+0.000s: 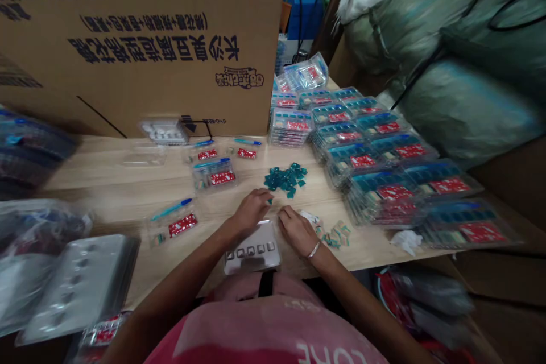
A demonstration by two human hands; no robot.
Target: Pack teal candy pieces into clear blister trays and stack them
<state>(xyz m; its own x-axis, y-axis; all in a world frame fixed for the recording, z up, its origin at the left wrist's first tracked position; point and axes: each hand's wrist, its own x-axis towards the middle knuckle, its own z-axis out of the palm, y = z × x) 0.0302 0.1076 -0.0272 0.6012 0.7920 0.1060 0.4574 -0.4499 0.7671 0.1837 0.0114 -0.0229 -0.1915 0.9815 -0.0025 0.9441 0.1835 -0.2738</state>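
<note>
Two hands work close together at the front edge of a wooden table. The left hand is curled palm down, its fingertips at the near side of a loose heap of small teal pieces; whether they are gripping one cannot be told. The right hand, with a silver bracelet on its wrist, rests palm down with the fingers loosely open and nothing visible in them. It lies just beside a white plastic tray with a row of small square cells, which sits between both hands and the person's pink shirt. To the right of that hand lie a few small tan-and-teal scraps. Farther right, stacks of clear packs with red labels cover that end of the table, and a crumpled white tissue lies by them. To the left lie clear bags holding blue pens and red cards. A large cardboard box stands behind the table, and bulging green sacks are heaped at the right.
</note>
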